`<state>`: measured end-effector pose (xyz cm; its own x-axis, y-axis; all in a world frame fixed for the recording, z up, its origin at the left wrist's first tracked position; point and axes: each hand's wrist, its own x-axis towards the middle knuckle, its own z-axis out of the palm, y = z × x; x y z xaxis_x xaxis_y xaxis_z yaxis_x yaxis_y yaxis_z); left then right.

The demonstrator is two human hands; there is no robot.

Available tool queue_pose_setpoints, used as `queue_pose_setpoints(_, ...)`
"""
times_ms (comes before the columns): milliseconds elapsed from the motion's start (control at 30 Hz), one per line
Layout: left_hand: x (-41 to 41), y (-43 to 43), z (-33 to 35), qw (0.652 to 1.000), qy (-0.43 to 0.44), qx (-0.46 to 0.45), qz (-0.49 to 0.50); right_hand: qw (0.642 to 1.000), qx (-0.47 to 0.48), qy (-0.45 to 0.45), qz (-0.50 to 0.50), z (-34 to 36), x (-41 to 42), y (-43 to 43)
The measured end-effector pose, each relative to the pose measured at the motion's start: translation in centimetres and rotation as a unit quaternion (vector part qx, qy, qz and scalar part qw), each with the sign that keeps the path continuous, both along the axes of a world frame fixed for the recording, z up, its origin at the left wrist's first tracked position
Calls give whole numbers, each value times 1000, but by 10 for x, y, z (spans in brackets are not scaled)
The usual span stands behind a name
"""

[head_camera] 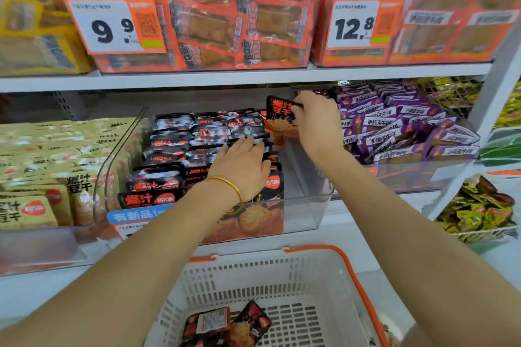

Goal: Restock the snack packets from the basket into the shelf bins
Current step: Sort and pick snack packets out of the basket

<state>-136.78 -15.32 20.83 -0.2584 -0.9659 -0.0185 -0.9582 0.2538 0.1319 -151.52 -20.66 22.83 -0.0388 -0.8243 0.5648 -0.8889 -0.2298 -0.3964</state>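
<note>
Black foil with orange print fills most of the clear bin [307, 211], where rows of black packets [174, 144] stand on edge from its front wall back toward its rear. The left hand [242, 166] lies palm down on the rows toward the bin's right side, fingers straight and close together, flat on the packet tops. A gold bangle [228, 189] circles that wrist.

The right hand [317, 118] is over the bin's back right corner. Its thumb and curled fingers pinch the upper right edge of one snack packet [279, 118], which hangs upright with its printed face toward the camera. The packet's lower end is level with the rear rows; whether it touches them I cannot tell.

A blue label [135, 215] sits on the bin's front wall at the left. Below and in front of the bin is a white basket [282, 276] with orange handles, and a few loose packets [225, 324] of the same black-and-orange kind lie flat in its bottom.

Left of the bin, tan packets [42, 166] fill the neighbouring container. Right of it, purple packets [394, 127] are heaped in another. On the shelf above the bin, orange packets [239, 17] stand behind a price tag [112, 25] reading 9.9 and a second tag [355, 25] reading 12.8.
</note>
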Motion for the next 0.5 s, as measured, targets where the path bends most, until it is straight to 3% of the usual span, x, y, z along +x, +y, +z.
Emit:
queue_pose_setpoints(233,7,-1,-7,1000,-3,7,-11,985,96,113,-93,21,17,-23)
queue_pose_setpoints(367,8,-3,-10,1000,-1,4,-11,978,92,172,-73,14,27,-18)
queue_pose_setpoints(500,8,-5,-12,1000,5,6,-10,970,154,175,-69,-6,25,-13)
